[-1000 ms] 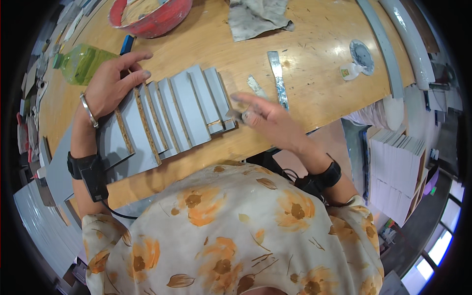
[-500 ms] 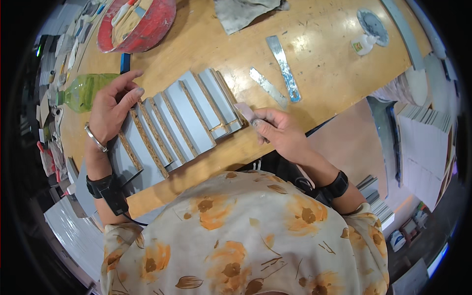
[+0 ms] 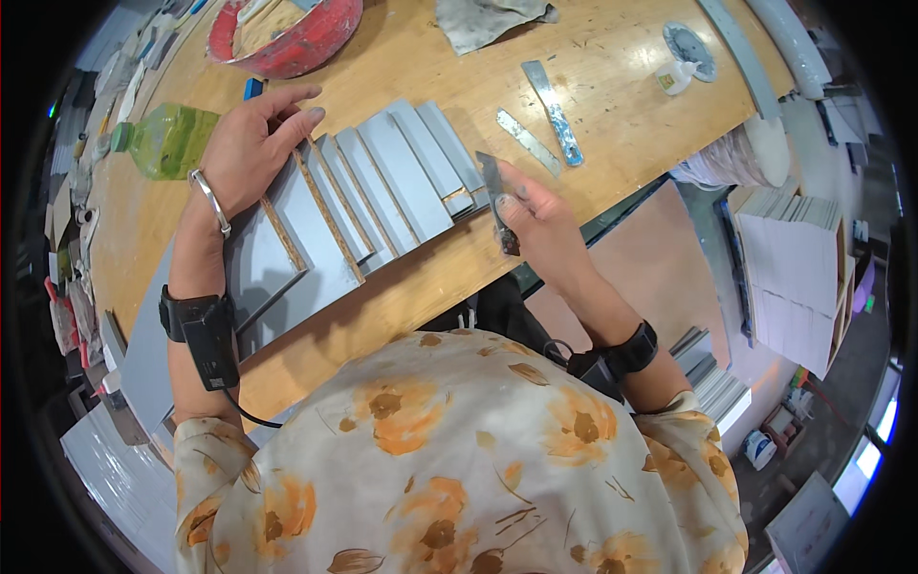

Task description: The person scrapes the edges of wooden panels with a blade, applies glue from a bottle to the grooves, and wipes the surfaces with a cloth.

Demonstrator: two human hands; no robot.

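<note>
Wooden workbench [image 3: 612,86]: left hand [image 3: 251,143] lies flat, fingers spread, on overlapping grey laminate strips [image 3: 382,191]; right hand [image 3: 535,218] grips a small metal scraper [image 3: 496,196], seemingly ready for careful edge scraping.

We press our left hand [image 3: 251,145] flat on the far end of the grey strips [image 3: 382,191], which lie side by side, overlapping, on the wooden counter [image 3: 612,86]. Our right hand [image 3: 537,222] has its fingers [image 3: 512,203] closed around a small scraper [image 3: 497,201], its blade rising past the fingertips just beside the nearest strip's end. Beyond those fingers lie two flat metal blades [image 3: 545,120] on the counter. Past our left fingers [image 3: 292,100] sits a red bowl [image 3: 287,38]; to their left lies a green bottle [image 3: 167,141]. Farther off rests a grey rag [image 3: 488,19].
</note>
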